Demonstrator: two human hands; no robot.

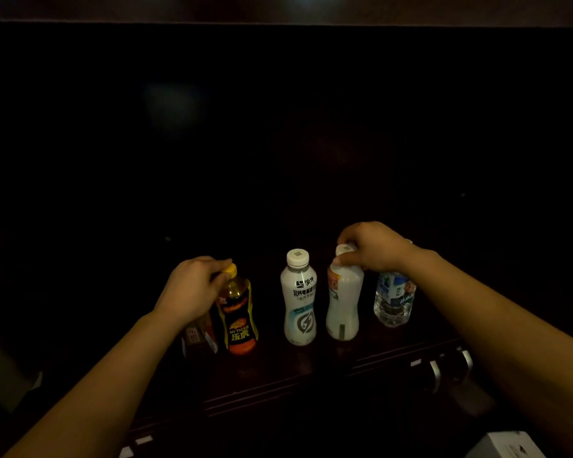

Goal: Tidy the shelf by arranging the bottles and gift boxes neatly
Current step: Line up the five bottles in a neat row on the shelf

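Note:
Several bottles stand in a row on a dark wooden shelf (278,375). My left hand (192,289) grips the neck of an orange Hi-Tiger bottle (240,322) with a yellow cap. A small reddish gift box (199,338) sits low behind that bottle, partly hidden by my wrist. A white milk-drink bottle (299,302) stands free in the middle. My right hand (374,249) closes on the cap and shoulder of a second white bottle (343,302). To its right stands a clear water bottle (394,299), partly hidden by my right wrist.
The scene is very dark and the back of the shelf is black. Metal handles (450,365) show on the cabinet front below the shelf's right end. A white box (506,446) lies at the bottom right corner.

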